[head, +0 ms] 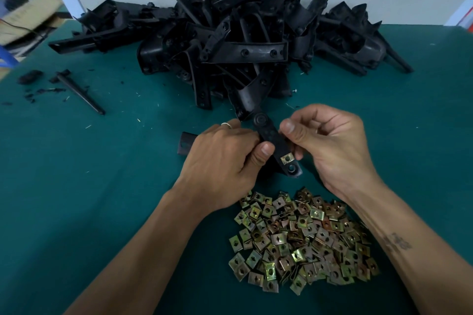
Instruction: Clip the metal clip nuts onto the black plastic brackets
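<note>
Right now both hands work one bracket (pixel 268 137), held just beyond the nut pile (pixel 302 240) and short of the bracket heap (pixel 230 41). Left hand (pixel 227 153) curls round its middle, thumb pressed on top. Right hand (pixel 330 140) pinches the strip's right edge, fingers curled. One nut (pixel 287 159) sits clipped near the bracket's near end. Bare green mat (pixel 102 174) spreads wide left of the pile; a black spike (pixel 79 92) lies far left.
</note>
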### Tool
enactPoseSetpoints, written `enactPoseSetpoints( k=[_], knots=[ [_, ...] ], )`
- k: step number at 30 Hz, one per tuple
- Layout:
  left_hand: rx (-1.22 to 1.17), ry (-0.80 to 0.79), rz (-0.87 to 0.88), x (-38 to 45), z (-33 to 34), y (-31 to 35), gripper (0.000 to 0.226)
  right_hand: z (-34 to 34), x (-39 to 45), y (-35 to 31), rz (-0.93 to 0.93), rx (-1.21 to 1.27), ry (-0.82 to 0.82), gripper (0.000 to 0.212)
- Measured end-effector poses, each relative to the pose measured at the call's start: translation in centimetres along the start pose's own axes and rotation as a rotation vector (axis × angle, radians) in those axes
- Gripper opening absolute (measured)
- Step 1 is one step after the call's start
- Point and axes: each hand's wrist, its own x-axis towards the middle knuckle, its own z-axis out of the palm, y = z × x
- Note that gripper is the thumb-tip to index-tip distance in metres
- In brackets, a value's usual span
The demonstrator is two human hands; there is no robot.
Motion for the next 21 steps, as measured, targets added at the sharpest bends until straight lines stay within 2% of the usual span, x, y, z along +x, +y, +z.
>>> enactPoseSetpoints(
  k=[3,6,9,14,18,21],
  knots=[
    [-0.012,0.000,0.008,0.0,0.0,0.0,0.053,0.1,-0.2,0.2,-0.016,-0.147,-0.013,0.022],
    [-0.027,0.000,0.004,0.1,-0.1,0.0,0.053,0.1,-0.1,0.3,-0.023,-0.203,-0.029,0.003],
    [-0.027,0.000,0.010,0.0,-0.1,0.1,0.054,-0.1,-0.1,0.4,0.010,-0.134,-0.066,0.013],
    [-0.003,0.006,-0.002,0.1,-0.1,0.1,0.048,0.5,-0.3,0.3,-0.054,-0.122,-0.016,0.005],
    [0.012,0.022,0.009,0.1,-0.2,0.2,0.043,0.9,-0.4,0.0,-0.049,-0.213,0.012,0.009],
    [0.022,0.027,-0.002,0.2,-0.3,0.1,0.041,0.9,-0.8,-0.8,-0.084,-0.371,-0.071,0.018]
  ],
)
